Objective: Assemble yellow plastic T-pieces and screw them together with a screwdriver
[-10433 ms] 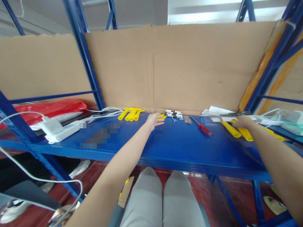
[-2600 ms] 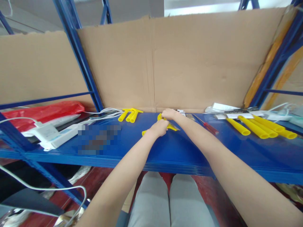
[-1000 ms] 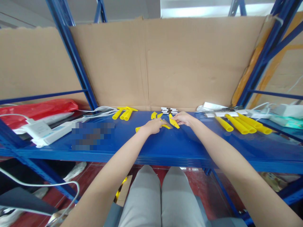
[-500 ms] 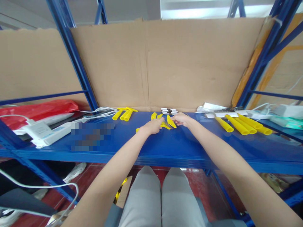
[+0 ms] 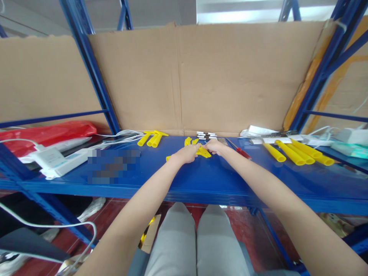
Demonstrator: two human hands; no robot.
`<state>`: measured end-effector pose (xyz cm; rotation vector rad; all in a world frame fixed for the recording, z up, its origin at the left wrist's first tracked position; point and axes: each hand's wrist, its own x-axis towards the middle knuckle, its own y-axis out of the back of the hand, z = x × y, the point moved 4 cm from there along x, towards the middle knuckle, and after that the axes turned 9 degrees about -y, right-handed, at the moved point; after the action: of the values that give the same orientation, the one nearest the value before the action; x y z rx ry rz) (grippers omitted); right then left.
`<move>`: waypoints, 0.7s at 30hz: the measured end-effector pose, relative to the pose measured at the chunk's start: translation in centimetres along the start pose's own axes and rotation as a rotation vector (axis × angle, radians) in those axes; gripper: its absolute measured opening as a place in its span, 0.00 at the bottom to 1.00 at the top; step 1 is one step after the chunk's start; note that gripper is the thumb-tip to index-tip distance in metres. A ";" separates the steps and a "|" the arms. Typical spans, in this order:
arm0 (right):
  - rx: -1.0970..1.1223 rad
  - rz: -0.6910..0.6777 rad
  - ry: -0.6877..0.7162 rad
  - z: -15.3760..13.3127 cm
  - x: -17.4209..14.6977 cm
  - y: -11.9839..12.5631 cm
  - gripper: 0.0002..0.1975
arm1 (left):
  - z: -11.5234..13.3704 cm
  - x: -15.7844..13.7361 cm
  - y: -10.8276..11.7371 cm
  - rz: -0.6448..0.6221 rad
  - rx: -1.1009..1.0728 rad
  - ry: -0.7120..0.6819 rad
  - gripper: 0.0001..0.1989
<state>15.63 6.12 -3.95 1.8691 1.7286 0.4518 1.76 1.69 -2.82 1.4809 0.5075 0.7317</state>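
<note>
My left hand [image 5: 188,154] is closed around a yellow plastic T-shaped tool. The tool's wide yellow head [image 5: 204,152] shows to the right of my fingers, and its other end [image 5: 168,158] sticks out on the left beside my wrist. My right hand [image 5: 214,146] is pinched against the top of that head, close to my left fingertips. Whatever sits between those right fingers is too small to see. Just behind my left hand lie small yellow pieces [image 5: 188,141] on the blue shelf [image 5: 207,178].
White strips with dark bands [image 5: 207,135] lie at the back. A red-handled screwdriver [image 5: 243,153] rests right of my right hand. Yellow tubes [image 5: 293,153] lie further right, yellow T-shaped tools [image 5: 153,138] left. A white power strip [image 5: 66,163] and cables are far left. Cardboard [image 5: 218,76] stands behind.
My right hand has moved left, toward my left hand. The yellow piece at its fingers now lies against the tool's head. The screwdriver's red handle has come into sight beside my right forearm.
</note>
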 end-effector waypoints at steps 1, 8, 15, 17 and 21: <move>-0.001 0.005 -0.004 0.0 0.0 0.0 0.14 | 0.0 0.0 0.0 0.001 0.000 -0.003 0.29; -0.010 0.015 -0.020 -0.1 0.3 -0.2 0.14 | -0.4 0.4 -0.3 0.040 0.009 -0.039 0.32; 0.045 0.044 0.006 -0.5 -0.5 -0.2 0.13 | 0.1 0.1 0.1 0.011 0.003 -0.048 0.29; 0.054 0.053 0.001 -0.5 -0.6 -0.2 0.12 | 0.3 0.0 0.2 0.006 0.005 -0.041 0.28; 0.025 0.059 0.005 -0.5 -0.5 -0.3 0.13 | 0.2 0.1 0.1 -0.004 0.027 -0.031 0.24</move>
<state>15.09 5.71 -3.68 1.9421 1.6933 0.4594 1.96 1.58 -2.70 1.5140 0.4983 0.7005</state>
